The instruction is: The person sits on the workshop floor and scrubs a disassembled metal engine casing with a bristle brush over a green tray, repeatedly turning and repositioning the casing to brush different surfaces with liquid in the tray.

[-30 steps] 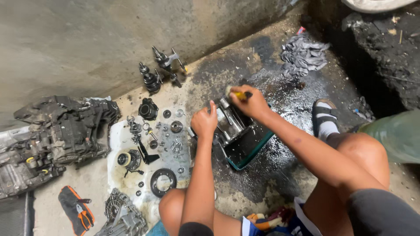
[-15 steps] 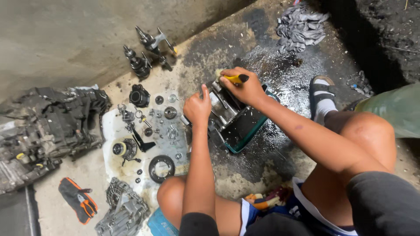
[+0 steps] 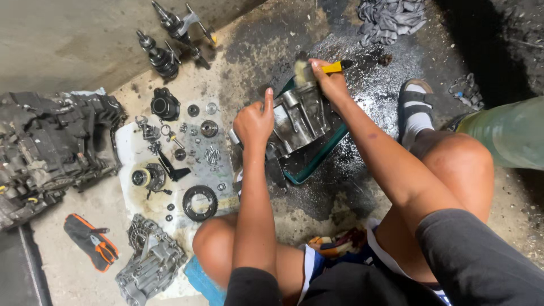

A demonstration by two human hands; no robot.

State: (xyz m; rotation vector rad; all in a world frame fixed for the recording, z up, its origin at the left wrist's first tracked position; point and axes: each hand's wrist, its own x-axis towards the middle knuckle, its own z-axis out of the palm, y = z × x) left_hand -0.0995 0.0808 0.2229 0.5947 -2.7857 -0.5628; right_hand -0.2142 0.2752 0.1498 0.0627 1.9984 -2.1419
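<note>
While oil darkens the concrete floor (image 3: pixel 351 187), a metal housing (image 3: pixel 300 116) is being brushed in a green tray (image 3: pixel 317 161).
Its long axis runs toward the wall, its lower end hidden by the left hand (image 3: pixel 253 120) clamped on its edge; the right hand (image 3: pixel 331 85) grips a yellow-handled brush (image 3: pixel 317 69), bristles pointing left and blurred.

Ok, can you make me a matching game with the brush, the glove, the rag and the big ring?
Things:
1. brush
2. glove
3. rag
4. ring gear

Places:
A. crumpled at the top, on the wet floor
B. flat on the white sheet
C. in the right hand
D. bottom left, on the bare floor

Pairs: 1-C, 2-D, 3-A, 4-B
</note>
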